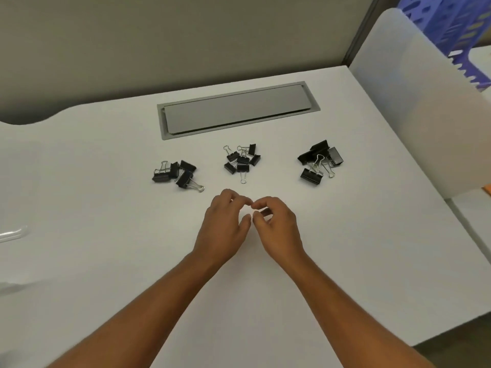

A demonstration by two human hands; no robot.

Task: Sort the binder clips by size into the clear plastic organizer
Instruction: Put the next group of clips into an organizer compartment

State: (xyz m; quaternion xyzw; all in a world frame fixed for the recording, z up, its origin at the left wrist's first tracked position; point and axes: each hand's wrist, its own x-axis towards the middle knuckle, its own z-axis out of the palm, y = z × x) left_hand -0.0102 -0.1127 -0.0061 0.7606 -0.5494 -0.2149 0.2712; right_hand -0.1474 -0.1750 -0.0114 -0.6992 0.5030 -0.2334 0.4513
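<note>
Binder clips lie in three separate heaps on the white tabletop, in a row just short of the grey cable hatch (237,110) at the far edge: a left heap (177,173), a middle heap (242,160) of the smallest, and a right heap (320,161) of the biggest. Your left hand (225,227) and right hand (277,227) hover nearer you, fingers loosely curled, fingertips almost touching, gripping nothing visible
</note>
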